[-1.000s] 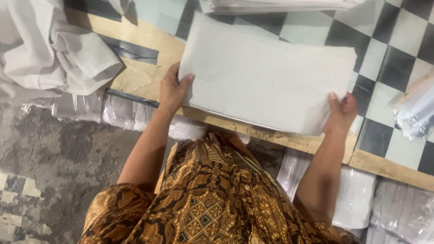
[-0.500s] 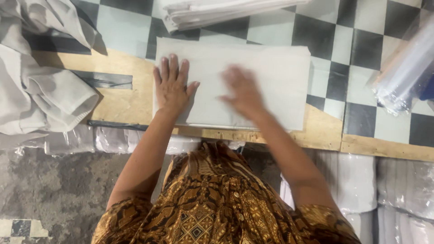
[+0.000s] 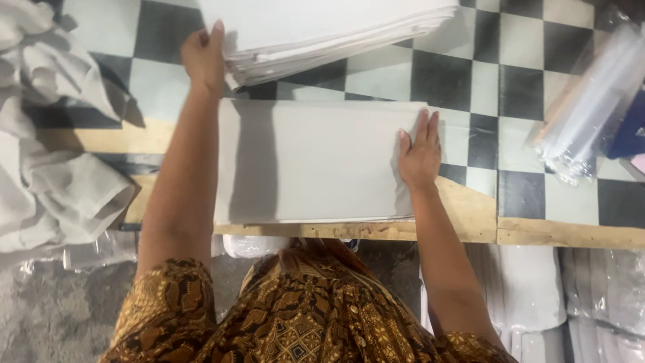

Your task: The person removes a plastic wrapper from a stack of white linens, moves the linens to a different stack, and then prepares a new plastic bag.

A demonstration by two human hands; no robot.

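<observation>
- Moved: my left hand (image 3: 203, 57) went up from the folded cloth (image 3: 316, 161) to the stack (image 3: 329, 30), upper frame, fingers clasping its edge.
- Right hand (image 3: 420, 153): flat, fingers open, pressing the cloth's right end.

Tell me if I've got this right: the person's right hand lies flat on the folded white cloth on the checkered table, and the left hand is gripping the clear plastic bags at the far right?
Not quite. The right hand does lie flat on the folded white cloth, but the left hand is at the edge of the stack of white cloths at the top, not on the clear plastic bags. The head view shows this.
</observation>
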